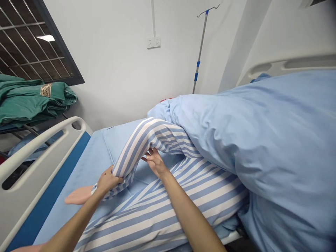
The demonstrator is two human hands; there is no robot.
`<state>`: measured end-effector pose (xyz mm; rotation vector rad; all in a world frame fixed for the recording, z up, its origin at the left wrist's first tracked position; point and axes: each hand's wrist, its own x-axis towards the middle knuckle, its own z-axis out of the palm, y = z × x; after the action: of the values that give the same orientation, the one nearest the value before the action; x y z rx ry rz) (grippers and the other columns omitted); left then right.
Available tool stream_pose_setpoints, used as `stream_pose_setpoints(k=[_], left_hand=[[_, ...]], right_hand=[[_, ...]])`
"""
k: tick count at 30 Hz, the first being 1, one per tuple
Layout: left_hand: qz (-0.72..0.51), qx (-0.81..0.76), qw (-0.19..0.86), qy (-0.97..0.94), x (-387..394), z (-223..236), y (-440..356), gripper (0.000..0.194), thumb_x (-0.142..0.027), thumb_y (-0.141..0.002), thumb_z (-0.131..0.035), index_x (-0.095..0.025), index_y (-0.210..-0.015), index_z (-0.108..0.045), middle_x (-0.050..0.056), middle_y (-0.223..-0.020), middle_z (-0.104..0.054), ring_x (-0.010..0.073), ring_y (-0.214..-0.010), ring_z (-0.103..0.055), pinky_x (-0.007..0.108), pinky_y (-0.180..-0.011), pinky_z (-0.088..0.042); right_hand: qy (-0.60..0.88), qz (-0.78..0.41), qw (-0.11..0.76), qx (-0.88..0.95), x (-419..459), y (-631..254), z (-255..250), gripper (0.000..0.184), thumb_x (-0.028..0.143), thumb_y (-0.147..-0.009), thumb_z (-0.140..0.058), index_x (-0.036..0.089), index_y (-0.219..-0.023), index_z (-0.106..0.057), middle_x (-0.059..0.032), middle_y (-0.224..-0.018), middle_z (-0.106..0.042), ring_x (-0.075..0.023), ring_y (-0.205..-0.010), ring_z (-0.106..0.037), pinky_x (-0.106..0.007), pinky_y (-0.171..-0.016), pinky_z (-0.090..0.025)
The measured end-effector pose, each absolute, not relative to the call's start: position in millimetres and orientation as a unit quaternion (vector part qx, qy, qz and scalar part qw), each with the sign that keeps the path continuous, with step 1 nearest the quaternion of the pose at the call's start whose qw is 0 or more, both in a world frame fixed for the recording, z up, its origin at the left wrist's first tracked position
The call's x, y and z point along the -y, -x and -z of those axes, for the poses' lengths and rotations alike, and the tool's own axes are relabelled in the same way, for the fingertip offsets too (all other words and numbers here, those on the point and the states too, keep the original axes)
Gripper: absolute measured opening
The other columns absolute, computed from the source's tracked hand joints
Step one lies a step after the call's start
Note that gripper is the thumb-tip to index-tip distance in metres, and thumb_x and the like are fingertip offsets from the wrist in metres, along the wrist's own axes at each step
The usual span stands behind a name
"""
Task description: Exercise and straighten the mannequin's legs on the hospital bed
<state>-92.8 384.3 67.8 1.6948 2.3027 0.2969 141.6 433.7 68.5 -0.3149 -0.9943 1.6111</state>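
Note:
A bent leg in blue-and-white striped trousers (160, 131) lies on the bed with its knee raised. Its bare foot (78, 196) rests on the light blue sheet; I cannot tell whether it belongs to a person or a manikin. Around the lower shin, above the trouser cuff, my left hand (107, 180) is closed. My right hand (155, 162) is under the raised knee, palm up, fingers apart and slightly bent, the fingertips at the fabric. Nearer to me stretches the other striped leg (157, 213), straight and flat. A blue quilt (262, 129) covers the upper body.
The bed's footboard (44, 154) stands on the left and its headboard (288, 66) at the far right. An IV pole (201, 52) rises by the wall behind the bed. Folded green cloth (34, 101) lies on a rack under the barred window (28, 38).

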Motion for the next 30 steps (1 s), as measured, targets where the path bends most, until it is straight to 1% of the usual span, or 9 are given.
stream_pose_setpoints(k=[3,6,9,11,13,17,22,26,30], left_hand=[[-0.027,-0.801,0.101,-0.590,-380,-104,128,0.051,-0.033,-0.057,-0.060,-0.028,-0.108,-0.054,0.003,-0.089,-0.066,0.0250,-0.086,-0.061,0.028,-0.064,-0.043],[0.064,-0.803,0.051,-0.591,-373,-150,161,0.051,-0.031,-0.055,-0.057,-0.027,-0.106,-0.055,0.006,-0.095,-0.066,0.0284,-0.089,-0.061,0.029,-0.062,-0.042],[0.143,-0.778,-0.019,-0.612,-365,-189,176,0.045,-0.028,-0.053,-0.054,-0.025,-0.098,-0.057,0.008,-0.093,-0.066,0.0304,-0.085,-0.060,0.033,-0.064,-0.042],[0.180,-0.757,-0.049,-0.627,-362,-203,177,0.046,-0.026,-0.052,-0.054,-0.024,-0.098,-0.058,0.009,-0.092,-0.066,0.0311,-0.082,-0.060,0.036,-0.066,-0.042],[0.194,-0.744,-0.049,-0.637,-361,-208,175,0.048,-0.026,-0.051,-0.055,-0.023,-0.099,-0.058,0.010,-0.092,-0.066,0.0311,-0.080,-0.060,0.037,-0.066,-0.042],[0.185,-0.743,-0.037,-0.643,-360,-203,173,0.049,-0.027,-0.053,-0.055,-0.022,-0.101,-0.057,0.011,-0.093,-0.066,0.0304,-0.081,-0.060,0.037,-0.068,-0.042],[0.151,-0.777,-0.007,-0.611,-358,-190,174,0.057,-0.031,-0.052,-0.057,-0.025,-0.109,-0.055,0.009,-0.096,-0.065,0.0288,-0.083,-0.060,0.030,-0.062,-0.039],[0.055,-0.804,0.009,-0.592,-359,-167,146,0.047,-0.036,-0.057,-0.058,-0.027,-0.104,-0.056,0.004,-0.090,-0.066,0.0255,-0.082,-0.060,0.026,-0.057,-0.037],[-0.073,-0.812,0.064,-0.576,-368,-124,92,0.049,-0.035,-0.057,-0.062,-0.028,-0.106,-0.055,0.000,-0.089,-0.066,0.0218,-0.080,-0.060,0.025,-0.057,-0.038]], right_hand=[[0.149,-0.707,0.537,0.435,-431,-134,-64,0.042,0.029,-0.065,-0.064,0.028,-0.104,-0.048,-0.0020,-0.118,-0.051,-0.0202,-0.109,-0.049,-0.035,-0.087,-0.045],[0.209,-0.706,0.489,0.466,-428,-121,-50,0.039,0.039,-0.069,-0.065,0.024,-0.104,-0.054,-0.0036,-0.112,-0.054,-0.0195,-0.106,-0.050,-0.034,-0.085,-0.046],[0.284,-0.733,0.395,0.475,-424,-105,-34,0.045,0.052,-0.068,-0.067,0.017,-0.094,-0.061,-0.0078,-0.107,-0.057,-0.0217,-0.103,-0.051,-0.032,-0.079,-0.048],[0.302,-0.777,0.318,0.453,-419,-97,-25,0.052,0.056,-0.062,-0.071,0.016,-0.094,-0.062,-0.0104,-0.117,-0.053,-0.0243,-0.105,-0.051,-0.032,-0.073,-0.050],[0.293,-0.811,0.279,0.423,-416,-92,-20,0.055,0.056,-0.060,-0.074,0.017,-0.098,-0.062,-0.0106,-0.129,-0.045,-0.0256,-0.108,-0.051,-0.031,-0.070,-0.052],[0.279,-0.825,0.298,0.391,-414,-88,-18,0.051,0.051,-0.060,-0.075,0.017,-0.097,-0.063,-0.0100,-0.131,-0.042,-0.0252,-0.113,-0.049,-0.030,-0.071,-0.052],[0.227,-0.800,0.374,0.410,-420,-92,-31,0.039,0.043,-0.061,-0.075,0.016,-0.084,-0.061,-0.0091,-0.109,-0.054,-0.0234,-0.109,-0.049,-0.032,-0.078,-0.050],[0.162,-0.734,0.489,0.442,-427,-115,-54,0.044,0.035,-0.063,-0.071,0.024,-0.103,-0.057,-0.0052,-0.113,-0.053,-0.0223,-0.113,-0.046,-0.036,-0.088,-0.046],[0.130,-0.654,0.557,0.495,-430,-142,-73,0.055,0.031,-0.068,-0.065,0.030,-0.119,-0.047,-0.0032,-0.125,-0.048,-0.0211,-0.118,-0.044,-0.040,-0.098,-0.040]])
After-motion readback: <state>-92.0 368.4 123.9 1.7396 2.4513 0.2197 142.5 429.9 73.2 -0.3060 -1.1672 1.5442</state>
